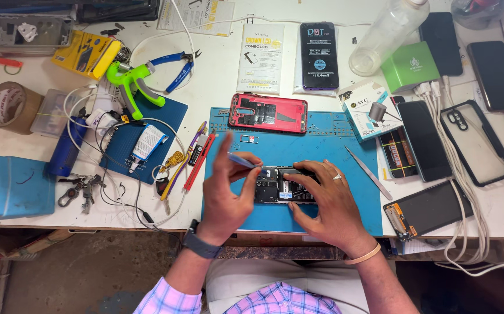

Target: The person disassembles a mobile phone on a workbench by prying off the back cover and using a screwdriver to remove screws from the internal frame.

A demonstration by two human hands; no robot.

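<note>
Opened phone (275, 186) lay on the blue mat (321, 145), below the red back cover (268, 113); right hand (327, 203) pressed it with spread fingers, left hand (226, 189) pinched a thin tool (241, 161).

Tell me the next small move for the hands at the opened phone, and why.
Probably lower the thin tool in the left hand onto the opened phone: its tip hovers just above the exposed boards, while the right hand already pins the phone to the blue mat.
</note>
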